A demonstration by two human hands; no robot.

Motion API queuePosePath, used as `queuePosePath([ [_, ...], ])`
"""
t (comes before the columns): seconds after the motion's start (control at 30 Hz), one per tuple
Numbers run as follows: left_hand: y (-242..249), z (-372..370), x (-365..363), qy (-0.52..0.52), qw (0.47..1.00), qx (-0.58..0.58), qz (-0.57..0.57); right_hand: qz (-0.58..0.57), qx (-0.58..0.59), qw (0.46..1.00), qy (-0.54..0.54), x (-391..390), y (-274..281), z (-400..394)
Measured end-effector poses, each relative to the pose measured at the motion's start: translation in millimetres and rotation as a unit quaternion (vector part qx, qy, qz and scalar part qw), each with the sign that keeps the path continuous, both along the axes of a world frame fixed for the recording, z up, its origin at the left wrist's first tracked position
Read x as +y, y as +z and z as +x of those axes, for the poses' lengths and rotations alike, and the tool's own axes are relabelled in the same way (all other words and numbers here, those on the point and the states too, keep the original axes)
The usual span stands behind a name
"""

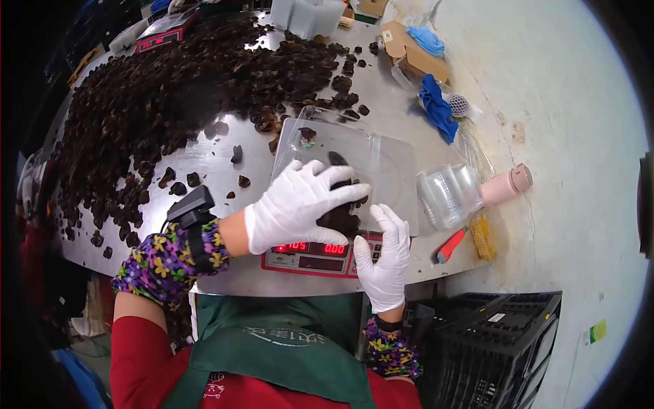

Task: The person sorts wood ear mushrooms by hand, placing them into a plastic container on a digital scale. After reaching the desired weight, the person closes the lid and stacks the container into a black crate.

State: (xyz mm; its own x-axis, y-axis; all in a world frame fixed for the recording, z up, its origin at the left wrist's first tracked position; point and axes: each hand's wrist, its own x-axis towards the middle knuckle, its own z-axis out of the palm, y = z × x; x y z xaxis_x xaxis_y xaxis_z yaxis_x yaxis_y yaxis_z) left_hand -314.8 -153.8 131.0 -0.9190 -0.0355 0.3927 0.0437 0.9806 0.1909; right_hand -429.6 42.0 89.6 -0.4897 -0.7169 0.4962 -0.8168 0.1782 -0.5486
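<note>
A red-framed digital scale (310, 263) with lit red digits stands before me, a clear plastic clamshell box (392, 157) lying opened on its plate. Dark brown, mushroom-like pieces (340, 219) are heaped in the near part of the box. My left hand (300, 204), white-gloved, spreads over that heap from the left, fingers stretched and thumb apart. On the right, my right hand (385, 259), also gloved, is at the box's near right corner, thumb and fingers apart. A single dark piece (308, 133) sits farther back in the box.
A large pile of dark pieces (170, 88) covers the table's left and back. Stacked clear boxes (446, 194), a pink bottle (507, 185) and a red-handled tool (451, 245) lie right of the scale. Cardboard (412, 54) and a blue cloth (437, 109) are near the wall. Black crates (487, 341) stand below.
</note>
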Motion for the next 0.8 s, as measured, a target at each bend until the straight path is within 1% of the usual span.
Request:
queuePosePath([
  [0.03,2.1,3.7,-2.4,0.003,1.000,0.002,0.019,0.005,0.011,1.000,0.003,1.5,2.2,-0.9],
  [0.07,6.3,9.5,-5.5,0.009,0.998,0.012,0.061,0.010,0.022,1.000,0.008,2.4,4.1,-2.5],
  [0.13,4.3,14.1,-19.6,0.004,0.976,0.059,0.208,0.012,0.032,0.999,0.007,2.2,7.9,-6.3],
  [0.17,6.1,19.4,-23.9,-0.002,0.952,0.073,0.298,0.015,0.042,0.999,0.007,1.7,9.8,-8.8],
  [0.2,6.2,22.1,-28.1,0.015,0.938,0.106,0.329,0.013,0.041,0.999,0.010,1.0,11.8,-12.9],
  [0.27,-2.9,26.9,-45.0,0.032,0.854,0.091,0.511,0.015,0.034,0.999,0.014,-2.0,17.2,-22.5],
  [0.3,-5.6,29.9,-51.1,0.023,0.784,0.069,0.616,-0.002,0.029,1.000,0.008,-4.7,22.2,-24.7],
  [0.4,-14.3,33.1,-56.3,0.049,0.789,0.042,0.611,-0.016,0.029,0.999,0.028,-12.5,33.3,-34.6],
  [0.43,-14.6,31.2,-53.7,0.054,0.771,0.045,0.633,-0.024,0.024,0.999,0.033,-17.0,36.5,-35.6],
  [0.53,-3.8,22.2,-43.2,0.034,0.768,0.075,0.636,-0.011,0.032,0.997,0.073,-28.2,42.6,-37.4],
  [0.57,6.3,19.2,-39.7,0.042,0.763,0.059,0.642,-0.009,0.033,0.997,0.075,-34.0,45.9,-33.9],
  [0.6,9.8,12.7,-36.5,0.044,0.761,0.061,0.644,-0.039,-0.050,0.994,0.084,-41.9,50.0,-26.2],
  [0.63,12.4,5.8,-32.7,0.012,0.765,0.057,0.641,-0.067,-0.133,0.985,0.091,-48.9,52.2,-19.9],
  [0.67,15.1,-0.3,-27.6,-0.019,0.769,0.054,0.637,-0.063,-0.134,0.985,0.093,-55.2,52.2,-16.6],
  [0.7,19.7,-4.9,-20.7,-0.049,0.765,0.054,0.640,-0.086,-0.242,0.957,0.135,-61.7,52.2,-14.3],
  [0.73,15.1,-11.3,-19.8,-0.104,0.759,0.044,0.641,-0.110,-0.345,0.916,0.174,-66.9,52.4,-14.4],
  [0.77,14.9,-13.7,-17.8,-0.114,0.761,0.042,0.637,-0.122,-0.318,0.926,0.164,-72.0,44.5,-19.0],
  [0.8,14.8,-14.7,-16.5,-0.123,0.763,0.039,0.633,-0.121,-0.318,0.926,0.165,-70.7,40.1,-23.0],
])
